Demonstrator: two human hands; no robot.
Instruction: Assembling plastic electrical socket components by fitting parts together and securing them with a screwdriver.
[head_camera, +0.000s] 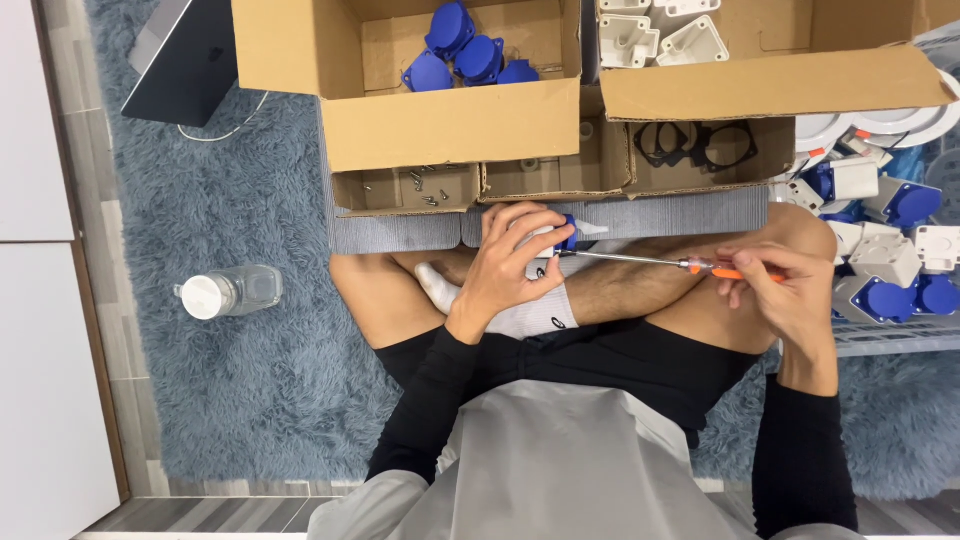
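It looks like a home room used for assembly work: a shaggy blue-grey rug (250, 380) on the floor, with cardboard boxes (450, 125) of plastic parts.

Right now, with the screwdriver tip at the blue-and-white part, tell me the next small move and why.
Probably turn the screwdriver with the right hand: its tip already meets the blue-and-white part, which the left hand grips over the lap.

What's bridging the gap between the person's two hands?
In the head view, a screwdriver's metal shaft spans it, from the orange handle in the right hand to the blue-and-white part held by the left hand, above the crossed legs.
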